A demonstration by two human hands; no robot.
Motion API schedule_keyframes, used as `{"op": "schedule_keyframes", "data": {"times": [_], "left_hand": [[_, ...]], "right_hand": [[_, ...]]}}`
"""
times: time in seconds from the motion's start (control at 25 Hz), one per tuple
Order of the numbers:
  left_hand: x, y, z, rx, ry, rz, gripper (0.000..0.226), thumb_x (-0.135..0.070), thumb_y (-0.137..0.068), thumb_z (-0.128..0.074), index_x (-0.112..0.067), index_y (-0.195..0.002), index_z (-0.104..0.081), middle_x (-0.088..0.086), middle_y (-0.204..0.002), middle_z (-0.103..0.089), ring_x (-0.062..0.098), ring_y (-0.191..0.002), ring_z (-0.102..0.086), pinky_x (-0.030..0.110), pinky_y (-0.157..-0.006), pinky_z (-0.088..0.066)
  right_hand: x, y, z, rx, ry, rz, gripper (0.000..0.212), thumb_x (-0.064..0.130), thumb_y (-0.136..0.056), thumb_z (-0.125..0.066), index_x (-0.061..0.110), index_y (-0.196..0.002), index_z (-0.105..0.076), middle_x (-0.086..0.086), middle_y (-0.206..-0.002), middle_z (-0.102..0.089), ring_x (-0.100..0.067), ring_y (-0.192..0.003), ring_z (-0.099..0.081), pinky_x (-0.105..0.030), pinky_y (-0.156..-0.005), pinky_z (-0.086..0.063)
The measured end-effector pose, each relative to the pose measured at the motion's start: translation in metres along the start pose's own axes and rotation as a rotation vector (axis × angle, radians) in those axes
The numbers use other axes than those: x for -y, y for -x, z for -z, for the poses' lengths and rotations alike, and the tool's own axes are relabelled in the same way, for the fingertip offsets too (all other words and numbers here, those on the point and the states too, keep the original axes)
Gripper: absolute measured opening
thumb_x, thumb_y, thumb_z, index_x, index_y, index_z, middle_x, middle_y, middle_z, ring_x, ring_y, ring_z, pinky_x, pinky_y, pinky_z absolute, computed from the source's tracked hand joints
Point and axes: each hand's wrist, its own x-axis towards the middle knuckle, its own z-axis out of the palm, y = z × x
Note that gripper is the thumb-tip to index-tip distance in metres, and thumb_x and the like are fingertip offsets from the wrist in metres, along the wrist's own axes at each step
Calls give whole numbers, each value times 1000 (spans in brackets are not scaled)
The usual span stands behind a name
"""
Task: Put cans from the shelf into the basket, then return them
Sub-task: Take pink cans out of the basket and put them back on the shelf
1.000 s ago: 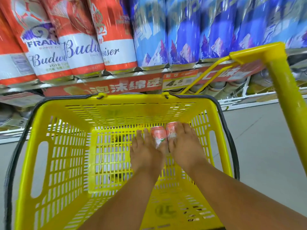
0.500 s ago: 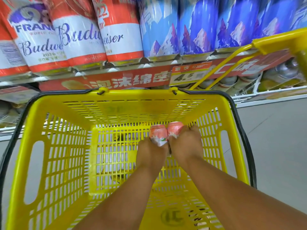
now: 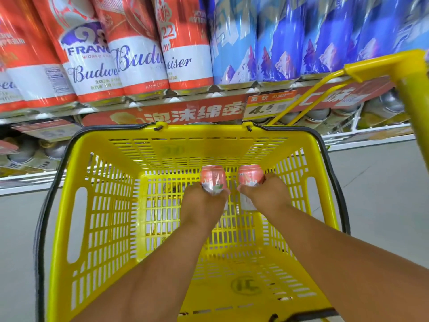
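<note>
Both my hands are inside the yellow basket (image 3: 99,228), low near its far wall. My left hand (image 3: 204,205) grips a pink can (image 3: 212,180) and my right hand (image 3: 267,196) grips a second pink can (image 3: 249,178). The two cans stand side by side with a small gap between them, their upper parts showing above my fingers. The rest of the basket floor shows no other cans.
The shelf (image 3: 185,112) stands right behind the basket, with red and white beer cans (image 3: 137,56) at left and blue cans (image 3: 278,43) at right. A lower shelf holds more cans (image 3: 383,105). The yellow handle (image 3: 413,89) rises at right. Grey floor (image 3: 383,194) lies on both sides.
My fingers, flat over the two cans a second ago, have closed round them. The cans have come up a little and moved slightly apart.
</note>
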Motion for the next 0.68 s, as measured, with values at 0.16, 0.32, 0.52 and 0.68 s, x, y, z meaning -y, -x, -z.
{"op": "schedule_keyframes", "data": {"times": [0.16,0.32,0.52,0.68], "left_hand": [[-27,28,26,-40,40,-71,35,-51,-68,-73,-21,-85,-70,-1,-81,-71,7,-67,-67,23,-61,-53],[-65,63,57,-82,96,-144,44,-60,-62,-65,-24,-86,-69,-3,-84,-71,14,-72,-69,30,-64,-56],[-125,112,105,-153,75,-340,32,-50,-73,-74,-21,-78,-63,-6,-76,-65,17,-74,-66,25,-65,-48],[-177,164,147,-169,109,-418,28,-41,-73,-80,-25,-92,-68,-10,-80,-66,0,-70,-61,9,-55,-38]], "right_hand": [[14,30,29,-49,-54,82,45,42,-70,-86,14,-100,-67,-1,-87,-69,-18,-77,-65,-24,-55,-38],[40,77,72,-96,-120,161,36,37,-72,-86,18,-94,-65,9,-77,-63,2,-64,-55,-11,-48,-33],[79,134,141,-138,-211,252,32,35,-71,-86,27,-92,-65,12,-78,-67,3,-69,-62,-14,-55,-41],[110,179,196,-174,-333,333,34,32,-70,-88,23,-97,-70,9,-82,-73,0,-72,-67,-17,-62,-51]]}}
